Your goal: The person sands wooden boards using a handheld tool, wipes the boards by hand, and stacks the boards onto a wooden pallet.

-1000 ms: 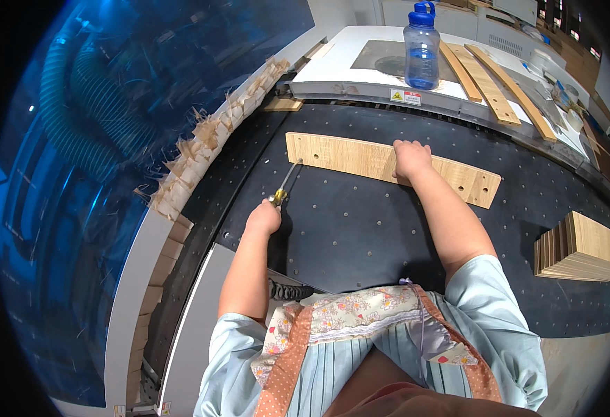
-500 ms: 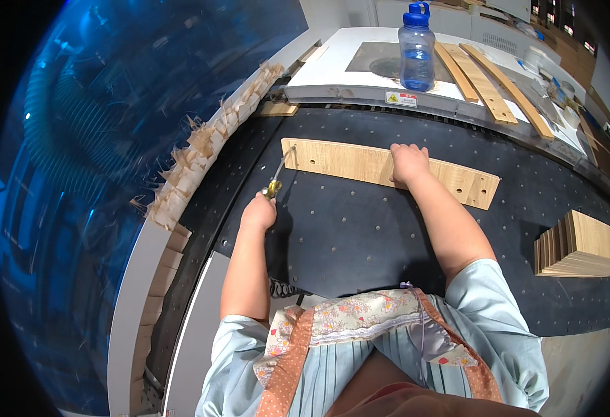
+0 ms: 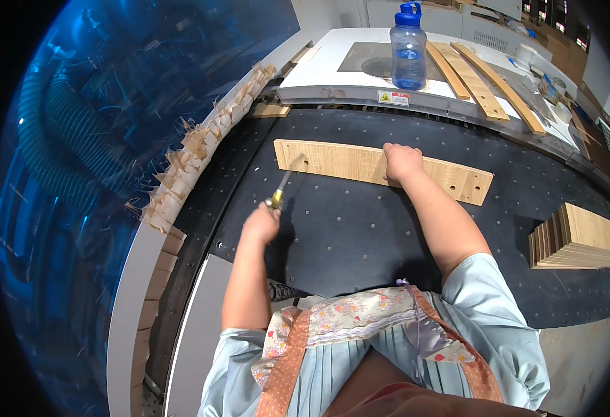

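A light wood-grain board [image 3: 347,161] with drilled holes near both ends lies crosswise on the dark bed. My right hand [image 3: 404,162] grips it right of the middle, fingers over its far edge. In my left hand [image 3: 262,224] is a brass-coloured air blow gun [image 3: 276,199], closed in the fingers. Its thin nozzle, blurred by motion, points at the board's left end, close to a hole there. Whether the tip touches the wood I cannot tell.
A stack of similar boards [image 3: 583,236] stands at the right. Beyond the bed, a white table [image 3: 312,69] carries a blue-capped bottle [image 3: 408,55] and several long strips [image 3: 468,80]. A blue transparent cover [image 3: 145,83] and frayed strip curtain [image 3: 194,146] border the left. A coiled hose [image 3: 283,290] shows near my apron.
The nozzle has shifted right along the board, from its left corner toward the neighbouring hole. My left hand has come slightly nearer to me. My right hand keeps its grip on the board.
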{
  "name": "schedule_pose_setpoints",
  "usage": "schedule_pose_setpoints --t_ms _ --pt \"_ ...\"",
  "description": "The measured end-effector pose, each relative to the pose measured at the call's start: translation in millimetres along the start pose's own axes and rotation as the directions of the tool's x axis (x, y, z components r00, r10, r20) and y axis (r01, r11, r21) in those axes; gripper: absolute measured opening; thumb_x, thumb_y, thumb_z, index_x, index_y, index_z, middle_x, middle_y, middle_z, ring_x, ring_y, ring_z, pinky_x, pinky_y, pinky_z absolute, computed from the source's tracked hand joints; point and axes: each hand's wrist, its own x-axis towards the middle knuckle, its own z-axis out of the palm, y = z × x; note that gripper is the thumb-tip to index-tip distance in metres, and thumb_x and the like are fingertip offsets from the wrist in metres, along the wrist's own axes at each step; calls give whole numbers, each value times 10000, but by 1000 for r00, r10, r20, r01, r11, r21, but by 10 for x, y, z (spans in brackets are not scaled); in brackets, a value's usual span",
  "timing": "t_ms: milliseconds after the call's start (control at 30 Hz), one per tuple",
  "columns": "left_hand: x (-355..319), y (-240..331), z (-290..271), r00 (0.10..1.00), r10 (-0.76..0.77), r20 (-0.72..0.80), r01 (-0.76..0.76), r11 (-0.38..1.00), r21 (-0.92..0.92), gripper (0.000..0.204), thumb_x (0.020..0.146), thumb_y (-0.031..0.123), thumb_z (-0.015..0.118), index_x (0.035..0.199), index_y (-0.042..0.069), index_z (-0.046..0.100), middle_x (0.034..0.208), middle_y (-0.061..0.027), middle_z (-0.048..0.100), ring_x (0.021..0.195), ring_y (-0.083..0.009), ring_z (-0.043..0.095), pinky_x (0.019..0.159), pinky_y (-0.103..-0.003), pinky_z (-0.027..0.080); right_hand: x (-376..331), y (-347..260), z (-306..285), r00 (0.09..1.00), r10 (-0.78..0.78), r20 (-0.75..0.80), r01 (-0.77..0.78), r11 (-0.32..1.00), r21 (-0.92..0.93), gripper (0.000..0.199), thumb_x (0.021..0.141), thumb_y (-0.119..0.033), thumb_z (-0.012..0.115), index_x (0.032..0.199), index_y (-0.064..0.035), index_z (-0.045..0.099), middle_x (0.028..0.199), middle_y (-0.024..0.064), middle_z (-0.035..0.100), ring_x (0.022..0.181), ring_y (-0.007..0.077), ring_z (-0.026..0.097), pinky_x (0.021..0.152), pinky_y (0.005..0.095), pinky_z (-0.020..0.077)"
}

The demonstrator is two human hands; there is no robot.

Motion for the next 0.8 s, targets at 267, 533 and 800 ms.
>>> schedule_pose_setpoints --t_ms 267,533,800 --pt "-691 264 351 927 372 -41 -374 918 -130 300 883 238 496 967 -49 474 802 -258 598 789 -422 573 692 -470 459 -121 -109 -113 967 -120 -224 146 983 107 311 659 -240 688 925 -117 587 961 82 634 928 260 602 794 412 464" --pt "-943 468 206 899 403 -170 -428 891 -151 274 886 227 493 964 -34 457 771 -234 597 759 -405 579 667 -472 458 -192 -252 -997 818 71 -570 529 295 796 264 716 -66 702 940 -17 572 855 65 619 806 128 569 723 278 455" --pt "-959 413 106 984 125 -127 -126 992 1 303 886 252 471 1017 -21 456 828 -224 625 801 -383 609 702 -460 482 -133 -56 -512 861 352 -366 499 -454 738 409 740 44 658 1116 37 497 1059 116 573 975 216 560 857 324 437"
